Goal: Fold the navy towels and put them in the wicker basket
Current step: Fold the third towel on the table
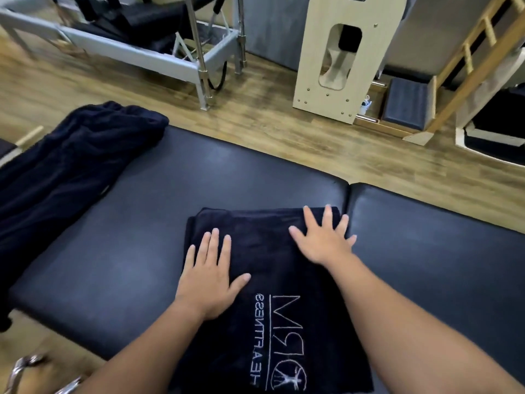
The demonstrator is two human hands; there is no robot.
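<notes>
A dark padded table (426, 251) is filling the foreground, a seam splitting its top into two cushions. Wood-plank floor (255, 123) is stretching beyond it. A grey metal-framed exercise bed (147, 56) is standing at the back left. A cream wooden panel (341, 66) with a cut-out is rising at centre, and a wooden ladder frame (471, 61) is leaning at right above a dark padded box (406, 100).

Head view: worn on the head, facing forward and steeply down.
Nearness: close over the bench (255, 172) (forearms enter from 6 o'clock).
Far edge: floor (255, 115) toward 12 o'clock.
Lens: wide-angle, edges bowed.
</notes>
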